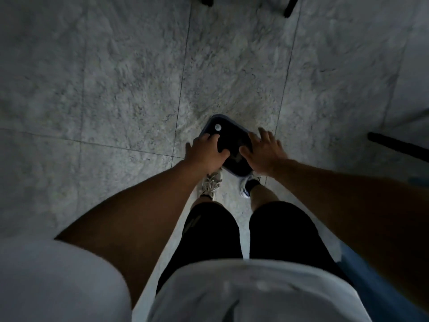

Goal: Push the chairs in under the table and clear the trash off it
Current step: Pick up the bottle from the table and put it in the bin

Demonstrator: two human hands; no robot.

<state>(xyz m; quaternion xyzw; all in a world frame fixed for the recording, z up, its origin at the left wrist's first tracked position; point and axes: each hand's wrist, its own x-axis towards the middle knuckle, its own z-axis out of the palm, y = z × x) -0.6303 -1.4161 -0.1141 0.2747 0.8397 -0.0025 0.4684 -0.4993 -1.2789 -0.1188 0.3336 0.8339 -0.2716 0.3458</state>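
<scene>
Looking straight down, I see the grey marbled tile floor (pixel 116 77) filling the view, with dark chair legs (pixel 291 6) at the top edge and a dark bar (pixel 394 145) at the right; no counter shows. I judge this the trash-clearing step: I carry a black, rounded-square container (pixel 228 147) with a bluish rim and a small white disc (pixel 217 127) near its far corner, held in front of my shoes (pixel 210 183). My left hand (pixel 205 152) grips its left edge, fingers curled over; my right hand (pixel 262 151) grasps the right edge, fingers spread. Next I need a bin, unseen here.
</scene>
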